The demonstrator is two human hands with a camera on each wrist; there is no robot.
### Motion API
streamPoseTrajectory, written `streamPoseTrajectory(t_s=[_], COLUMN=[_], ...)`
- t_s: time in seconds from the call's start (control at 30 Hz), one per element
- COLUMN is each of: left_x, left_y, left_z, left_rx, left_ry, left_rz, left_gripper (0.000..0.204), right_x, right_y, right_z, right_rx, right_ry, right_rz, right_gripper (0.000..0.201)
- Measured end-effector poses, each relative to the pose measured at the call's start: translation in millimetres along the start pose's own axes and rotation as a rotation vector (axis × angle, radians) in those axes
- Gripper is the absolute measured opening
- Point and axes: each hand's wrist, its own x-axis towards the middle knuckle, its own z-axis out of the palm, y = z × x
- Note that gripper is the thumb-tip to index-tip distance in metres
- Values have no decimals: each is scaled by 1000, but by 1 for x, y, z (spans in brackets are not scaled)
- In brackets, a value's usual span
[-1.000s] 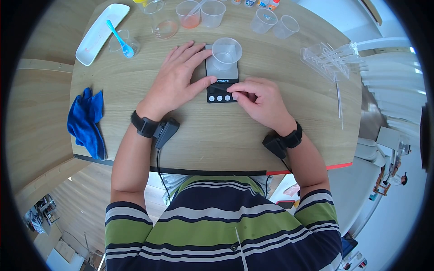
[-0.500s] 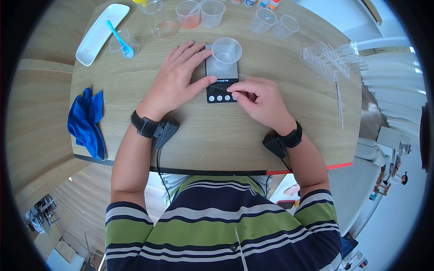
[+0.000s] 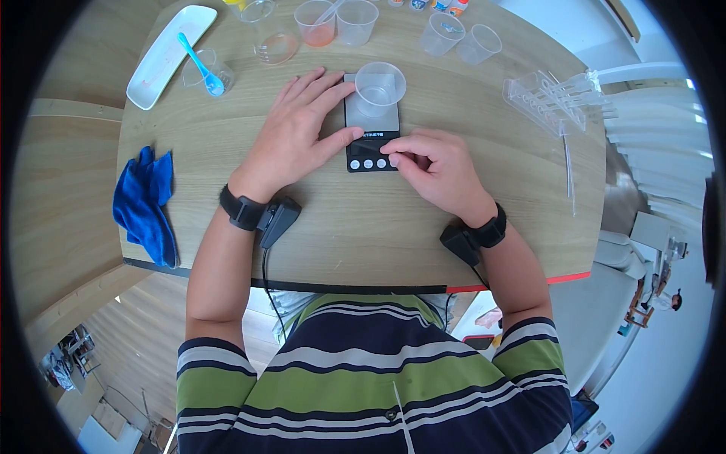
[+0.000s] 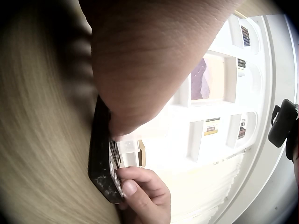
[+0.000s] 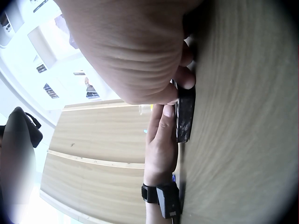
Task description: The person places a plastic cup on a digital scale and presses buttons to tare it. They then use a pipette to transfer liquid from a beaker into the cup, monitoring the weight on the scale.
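A small black digital scale (image 3: 373, 155) with a silver pan and round buttons lies on the table. On its pan stands a clear plastic cup (image 3: 380, 85). My left hand (image 3: 297, 125) lies along the scale's left side, fingers extended, index fingertip near the cup and thumb tip by the display. With bent fingers, my right hand (image 3: 439, 168) has its index fingertip over the display and its thumb at the front right corner, by the end button. In the right wrist view, these fingers hold the near corner of the scale (image 5: 185, 116).
Behind stand clear cups (image 3: 355, 23), one with pink liquid, and a beaker (image 3: 276, 47). At left are a white tray (image 3: 162, 64), a blue spoon (image 3: 203, 68) in a small beaker and a blue cloth (image 3: 144, 204). A clear rack (image 3: 544, 106) holds tubes at right.
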Motion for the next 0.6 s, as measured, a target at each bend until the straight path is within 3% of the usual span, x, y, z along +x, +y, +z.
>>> streamPoseTrajectory(t_s=[0.6], left_x=[0], left_y=[1], left_z=[-2], left_rx=[7], left_ry=[-19], left_rz=[-7], left_gripper=[65], right_x=[0], right_y=[1], right_z=[1], right_rx=[15], right_ry=[2], right_rz=[9], right_gripper=[15])
